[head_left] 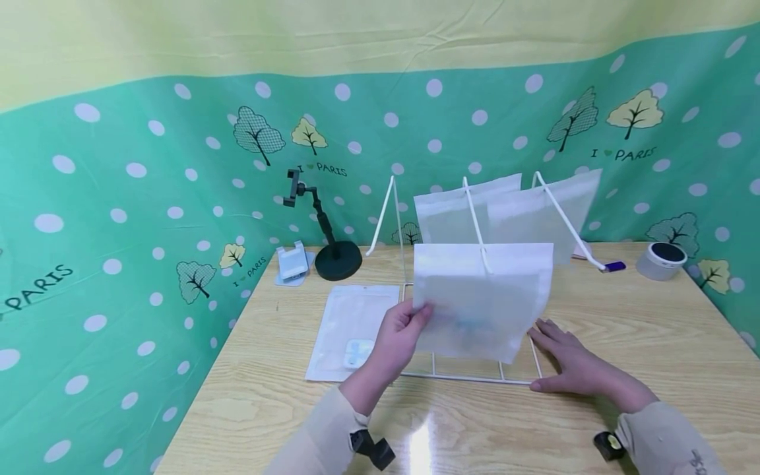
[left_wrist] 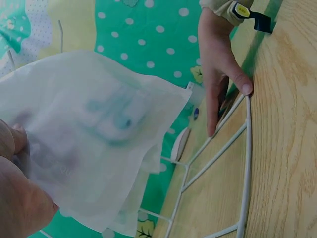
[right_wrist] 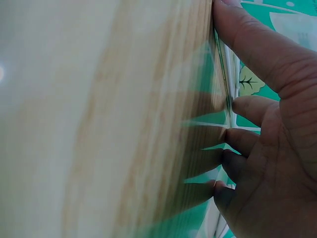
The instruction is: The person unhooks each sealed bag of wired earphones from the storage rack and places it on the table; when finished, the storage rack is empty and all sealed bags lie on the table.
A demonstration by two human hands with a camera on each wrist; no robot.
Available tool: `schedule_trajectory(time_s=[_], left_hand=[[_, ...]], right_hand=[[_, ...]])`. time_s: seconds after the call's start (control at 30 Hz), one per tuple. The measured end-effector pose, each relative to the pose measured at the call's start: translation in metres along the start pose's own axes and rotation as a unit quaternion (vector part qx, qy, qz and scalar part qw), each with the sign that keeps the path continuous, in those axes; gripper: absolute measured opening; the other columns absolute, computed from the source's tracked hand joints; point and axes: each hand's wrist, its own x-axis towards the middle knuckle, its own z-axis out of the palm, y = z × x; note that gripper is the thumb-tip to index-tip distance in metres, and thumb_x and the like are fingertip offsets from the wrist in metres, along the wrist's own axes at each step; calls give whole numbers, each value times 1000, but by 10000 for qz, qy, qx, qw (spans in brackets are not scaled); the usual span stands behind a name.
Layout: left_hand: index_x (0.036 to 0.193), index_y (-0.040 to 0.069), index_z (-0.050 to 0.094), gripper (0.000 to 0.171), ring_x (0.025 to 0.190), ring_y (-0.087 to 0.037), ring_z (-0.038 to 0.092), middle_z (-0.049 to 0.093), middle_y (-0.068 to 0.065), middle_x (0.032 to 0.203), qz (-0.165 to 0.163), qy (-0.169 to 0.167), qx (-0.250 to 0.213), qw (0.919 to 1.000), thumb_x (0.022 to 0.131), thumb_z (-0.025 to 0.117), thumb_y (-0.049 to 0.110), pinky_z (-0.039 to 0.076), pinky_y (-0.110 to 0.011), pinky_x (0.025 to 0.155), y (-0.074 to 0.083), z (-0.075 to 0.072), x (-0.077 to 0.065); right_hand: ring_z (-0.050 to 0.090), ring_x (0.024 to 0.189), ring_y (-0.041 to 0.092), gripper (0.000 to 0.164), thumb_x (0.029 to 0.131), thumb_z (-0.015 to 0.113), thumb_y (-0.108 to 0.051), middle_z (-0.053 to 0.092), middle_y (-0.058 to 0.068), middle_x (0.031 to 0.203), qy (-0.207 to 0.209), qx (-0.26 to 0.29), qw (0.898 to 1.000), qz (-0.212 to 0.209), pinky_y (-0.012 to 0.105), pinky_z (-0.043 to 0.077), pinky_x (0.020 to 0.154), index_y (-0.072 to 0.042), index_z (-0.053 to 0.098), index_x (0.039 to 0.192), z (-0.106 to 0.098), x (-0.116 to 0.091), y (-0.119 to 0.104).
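A white wire rack (head_left: 473, 218) with hooked prongs stands on the table. From its middle prong hangs a frosted white bag (head_left: 482, 290) at the front, and my left hand (head_left: 396, 338) pinches that bag's left edge between thumb and fingers. In the left wrist view a pale blue-and-white item (left_wrist: 119, 116) shows faintly through the bag. My right hand (head_left: 567, 359) lies with fingers spread and straight at the right side of the rack's base, its thumb at the front corner. Behind hang two more frosted bags (head_left: 454, 211); the left prong is bare.
Left of the rack lies a flat frosted bag (head_left: 362, 313) with a small blue-and-white item (head_left: 358, 354). Further back are a black phone stand (head_left: 338, 260) and a light blue holder (head_left: 292, 262). A round white container (head_left: 661, 261) and a purple object (head_left: 615, 266) sit back right.
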Motion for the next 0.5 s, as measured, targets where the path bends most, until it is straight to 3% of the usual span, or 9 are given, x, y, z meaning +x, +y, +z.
schedule_trajectory(time_s=[0.2, 0.33, 0.5], left_hand=[[102, -12, 64, 23, 91, -20, 68, 67, -26, 104, 1, -59, -9, 10000, 99, 54, 9, 57, -34, 80, 3, 1, -8], [104, -11, 64, 24, 95, -25, 68, 67, -27, 108, 113, -201, 35, 9997, 100, 53, 10, 56, -35, 81, 5, -1, -14], [108, -10, 64, 26, 97, -28, 68, 66, -27, 111, 226, -341, 84, 9991, 100, 52, 11, 57, -37, 82, 7, -4, -22]], right_hand=[[9, 141, 52, 104, 74, 78, -56, 12, 28, 158, 151, -76, 9997, -191, 75, 12, 103, -13, 29, 154, 1, 0, 2], [10, 142, 50, 102, 73, 78, -56, 13, 27, 158, 214, -100, 9994, -253, 75, 14, 102, -7, 35, 151, 1, 0, 3], [22, 136, 53, 98, 72, 81, -53, 23, 32, 152, 447, -240, 9973, -523, 73, 20, 100, 0, 43, 144, 2, 1, 3]])
